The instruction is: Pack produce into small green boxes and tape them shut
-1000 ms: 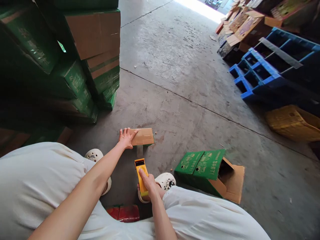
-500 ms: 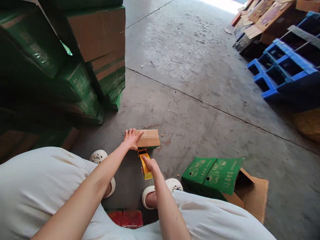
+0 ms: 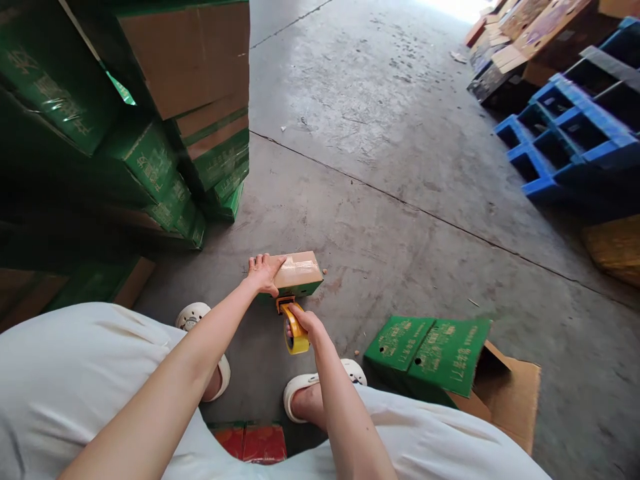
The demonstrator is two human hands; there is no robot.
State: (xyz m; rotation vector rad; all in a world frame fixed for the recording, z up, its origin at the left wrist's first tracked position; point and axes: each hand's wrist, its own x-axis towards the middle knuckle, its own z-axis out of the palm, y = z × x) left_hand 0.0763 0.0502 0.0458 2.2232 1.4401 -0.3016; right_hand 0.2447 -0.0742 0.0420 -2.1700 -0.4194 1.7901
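A small brown-and-green cardboard box (image 3: pixel 303 268) sits on the floor between and ahead of my feet, with shiny clear tape along its top. My left hand (image 3: pixel 263 273) grips its left end, fingers spread over the top and pressing down. In my right hand (image 3: pixel 306 323) is a yellow tape dispenser (image 3: pixel 298 341) with a roll on it. The orange head of the dispenser is up against or very near the box's near green side. Whether a strip of tape joins the two is hard to see.
Stacked green cartons (image 3: pixel 220 163) rise at the left. An open green carton (image 3: pixel 425 353) lies on its side by my right foot. Blue plastic pallets (image 3: pixel 575 127) and brown cartons (image 3: pixel 545 33) stand at the upper right. Red boxes (image 3: pixel 264 441) are below me.
The box has tipped slightly, showing more of its near green side. My right hand has rolled the dispenser, so its tape ring now shows from the side. My left hand stays on the box.
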